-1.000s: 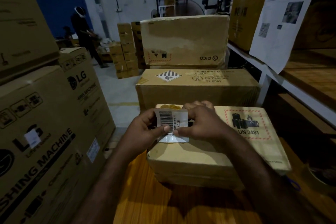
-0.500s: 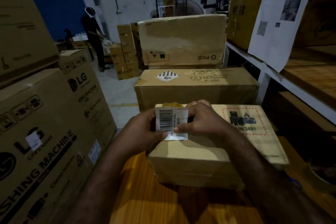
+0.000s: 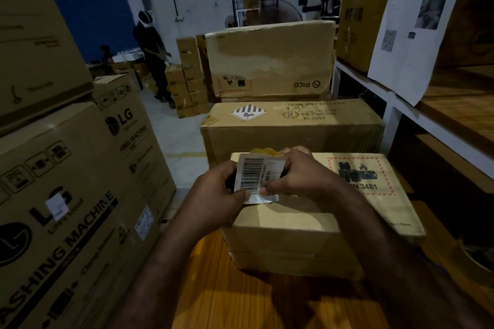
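Pinched between left hand [image 3: 213, 192] and right hand [image 3: 302, 176], thumbs meeting at its lower edge and fingers curled behind, the barcode label [image 3: 254, 175] stands slightly tilted. Both forearms converge from below. Label sits over the left edge of the cardboard box [image 3: 320, 222], which rests on the wooden platform [image 3: 240, 294].

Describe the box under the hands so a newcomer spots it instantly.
Start at the wooden table beside the LG cartons. The nearest carton sits on it, under the left hand and right hand holding a barcode label. Only its top bears a red-dashed UN 3481 battery mark.
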`<state>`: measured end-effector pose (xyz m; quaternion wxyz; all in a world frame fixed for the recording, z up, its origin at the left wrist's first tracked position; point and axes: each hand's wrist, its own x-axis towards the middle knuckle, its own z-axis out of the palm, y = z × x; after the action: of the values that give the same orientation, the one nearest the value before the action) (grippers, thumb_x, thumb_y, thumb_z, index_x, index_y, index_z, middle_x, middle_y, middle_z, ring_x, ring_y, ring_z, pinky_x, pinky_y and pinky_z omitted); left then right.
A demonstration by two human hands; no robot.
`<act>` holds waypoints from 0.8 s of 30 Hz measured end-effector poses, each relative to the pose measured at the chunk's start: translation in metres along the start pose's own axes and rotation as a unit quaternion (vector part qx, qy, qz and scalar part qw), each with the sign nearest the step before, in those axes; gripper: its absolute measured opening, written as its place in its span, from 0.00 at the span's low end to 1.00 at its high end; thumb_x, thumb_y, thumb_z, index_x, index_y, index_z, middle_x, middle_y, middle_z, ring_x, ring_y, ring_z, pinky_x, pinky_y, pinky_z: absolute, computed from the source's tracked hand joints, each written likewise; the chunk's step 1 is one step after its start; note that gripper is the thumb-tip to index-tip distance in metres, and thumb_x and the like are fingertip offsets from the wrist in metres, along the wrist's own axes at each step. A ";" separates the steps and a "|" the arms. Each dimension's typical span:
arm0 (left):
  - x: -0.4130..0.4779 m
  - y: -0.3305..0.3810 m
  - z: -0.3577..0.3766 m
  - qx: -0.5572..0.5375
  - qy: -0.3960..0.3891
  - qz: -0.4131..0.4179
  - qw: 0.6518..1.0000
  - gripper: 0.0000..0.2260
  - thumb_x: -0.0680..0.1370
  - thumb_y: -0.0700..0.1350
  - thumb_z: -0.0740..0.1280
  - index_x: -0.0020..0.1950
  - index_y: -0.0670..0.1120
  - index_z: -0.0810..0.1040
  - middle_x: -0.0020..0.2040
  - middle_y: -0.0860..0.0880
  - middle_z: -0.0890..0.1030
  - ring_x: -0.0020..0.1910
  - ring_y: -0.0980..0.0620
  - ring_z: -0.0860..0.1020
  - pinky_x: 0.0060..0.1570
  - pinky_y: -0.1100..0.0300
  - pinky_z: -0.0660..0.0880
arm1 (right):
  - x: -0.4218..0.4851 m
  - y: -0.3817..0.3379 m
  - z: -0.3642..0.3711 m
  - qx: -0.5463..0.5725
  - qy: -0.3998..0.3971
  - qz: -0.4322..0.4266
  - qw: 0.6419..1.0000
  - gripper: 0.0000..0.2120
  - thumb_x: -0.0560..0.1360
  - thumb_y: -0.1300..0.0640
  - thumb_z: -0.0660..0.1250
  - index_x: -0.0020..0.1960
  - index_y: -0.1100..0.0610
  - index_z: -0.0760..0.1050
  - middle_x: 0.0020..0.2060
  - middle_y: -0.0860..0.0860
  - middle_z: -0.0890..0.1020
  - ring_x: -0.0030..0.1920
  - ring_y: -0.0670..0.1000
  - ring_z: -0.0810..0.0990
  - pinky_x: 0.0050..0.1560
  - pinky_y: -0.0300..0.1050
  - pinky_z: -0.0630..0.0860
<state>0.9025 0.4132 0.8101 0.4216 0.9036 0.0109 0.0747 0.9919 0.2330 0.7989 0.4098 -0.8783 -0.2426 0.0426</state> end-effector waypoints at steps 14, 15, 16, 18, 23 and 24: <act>0.025 0.013 -0.004 -0.126 0.134 -0.025 0.983 0.05 0.79 0.46 0.68 0.53 0.50 0.82 0.47 0.52 0.84 0.46 0.54 0.83 0.43 0.56 0.81 | -0.004 0.000 -0.008 0.197 0.013 -0.041 0.979 0.16 0.68 0.59 0.78 0.50 0.63 0.76 0.44 0.57 0.84 0.40 0.46 0.85 0.35 0.37 0.78; 0.031 0.016 -0.004 -0.159 0.154 -0.018 0.975 0.04 0.79 0.45 0.68 0.53 0.50 0.81 0.46 0.52 0.84 0.44 0.55 0.82 0.39 0.60 0.80 | -0.004 -0.001 -0.007 0.199 0.025 -0.044 0.979 0.15 0.70 0.58 0.77 0.48 0.64 0.75 0.43 0.58 0.84 0.40 0.48 0.85 0.35 0.38 0.77; 0.037 0.019 -0.001 -0.195 0.156 -0.017 0.968 0.04 0.79 0.45 0.68 0.53 0.50 0.81 0.46 0.51 0.84 0.43 0.55 0.83 0.36 0.62 0.79 | -0.004 -0.001 -0.006 0.189 0.033 -0.049 0.980 0.13 0.71 0.57 0.76 0.46 0.63 0.76 0.41 0.57 0.85 0.41 0.52 0.85 0.36 0.40 0.77; 0.049 0.022 0.012 -0.245 0.135 -0.020 0.960 0.06 0.79 0.44 0.68 0.54 0.48 0.82 0.49 0.50 0.85 0.47 0.53 0.84 0.43 0.56 0.83 | -0.005 0.000 -0.003 0.161 0.037 -0.048 0.985 0.08 0.72 0.56 0.75 0.43 0.60 0.78 0.39 0.56 0.85 0.40 0.58 0.82 0.38 0.46 0.77; 0.075 0.011 0.037 -0.180 0.120 -0.030 0.976 0.09 0.80 0.46 0.66 0.59 0.49 0.81 0.52 0.52 0.84 0.52 0.53 0.82 0.55 0.46 0.80 | -0.004 0.002 0.002 0.043 0.035 -0.087 0.995 0.08 0.66 0.52 0.79 0.36 0.50 0.80 0.35 0.47 0.82 0.37 0.43 0.79 0.42 0.45 0.76; 0.078 0.007 0.037 -0.179 0.107 -0.033 0.977 0.09 0.80 0.47 0.66 0.59 0.50 0.81 0.53 0.53 0.84 0.52 0.54 0.82 0.56 0.46 0.79 | -0.003 0.002 0.004 -0.020 0.040 -0.100 0.994 0.09 0.65 0.48 0.79 0.35 0.47 0.78 0.35 0.44 0.81 0.41 0.42 0.78 0.49 0.47 0.74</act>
<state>0.9844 0.3867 0.8017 0.5754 0.7994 0.0720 0.1574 0.9889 0.2328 0.7943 0.4033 -0.8588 -0.3137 -0.0384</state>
